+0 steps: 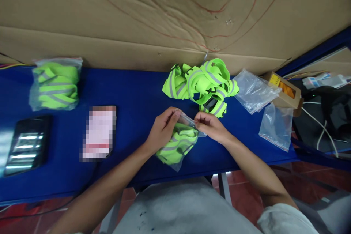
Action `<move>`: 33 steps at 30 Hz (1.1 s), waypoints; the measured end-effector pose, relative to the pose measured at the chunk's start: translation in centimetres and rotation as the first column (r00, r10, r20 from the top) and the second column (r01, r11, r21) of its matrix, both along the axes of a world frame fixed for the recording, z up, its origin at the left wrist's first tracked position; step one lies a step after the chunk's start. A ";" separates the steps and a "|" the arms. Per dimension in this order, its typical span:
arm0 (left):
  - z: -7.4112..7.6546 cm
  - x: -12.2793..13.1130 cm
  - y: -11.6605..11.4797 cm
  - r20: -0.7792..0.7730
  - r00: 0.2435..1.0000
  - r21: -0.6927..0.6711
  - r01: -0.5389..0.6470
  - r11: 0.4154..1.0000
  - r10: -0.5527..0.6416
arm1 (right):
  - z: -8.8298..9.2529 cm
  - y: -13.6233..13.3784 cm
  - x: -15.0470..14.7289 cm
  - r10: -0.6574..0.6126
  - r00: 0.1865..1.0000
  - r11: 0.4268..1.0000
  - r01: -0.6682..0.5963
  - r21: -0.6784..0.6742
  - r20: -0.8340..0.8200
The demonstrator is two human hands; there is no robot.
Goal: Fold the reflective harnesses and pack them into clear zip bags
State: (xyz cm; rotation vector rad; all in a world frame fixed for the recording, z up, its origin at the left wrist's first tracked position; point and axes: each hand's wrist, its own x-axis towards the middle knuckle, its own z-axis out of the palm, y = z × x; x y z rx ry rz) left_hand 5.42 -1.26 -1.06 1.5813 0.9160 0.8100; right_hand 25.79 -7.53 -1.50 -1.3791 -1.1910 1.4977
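Observation:
A clear plastic bag point(177, 146) stuffed with neon-green reflective straps lies on the blue table point(137, 95) in front of me. My left hand point(163, 128) pinches the left side of the bag's mouth. My right hand point(210, 126) pinches the right side of the same mouth, fingers curled. Just beyond my hands sits a loose pile of green reflective straps point(201, 86) with a black buckle showing.
A filled bag of green straps point(56, 84) lies at the far left. A dark phone point(27, 144) and a blurred card point(99, 131) lie left of my hands. Empty clear bags point(256, 89) point(275, 126) and a small cardboard box point(285, 93) sit at the right. Cardboard lines the back.

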 end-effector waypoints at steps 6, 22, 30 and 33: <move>-0.5 0.2 -0.3 -0.017 0.999 -0.036 0.028 0.999 -0.028 | 0.0 -0.2 0.0 0.031 0.999 1.000 -0.031 0.005 0.017; -2.0 0.7 -0.6 0.089 0.995 -0.137 0.067 0.988 -0.055 | 0.2 -0.3 -0.8 -0.028 0.986 0.991 0.005 0.137 0.165; -1.6 0.5 -0.1 0.128 0.983 -0.161 0.153 0.975 -0.133 | 0.0 -0.4 -0.2 -0.031 0.945 0.967 -0.054 0.248 0.325; -1.7 0.5 -0.1 0.111 0.989 -0.144 0.113 0.983 -0.098 | 0.0 -0.5 -0.2 -0.077 0.927 0.960 -0.031 0.279 0.366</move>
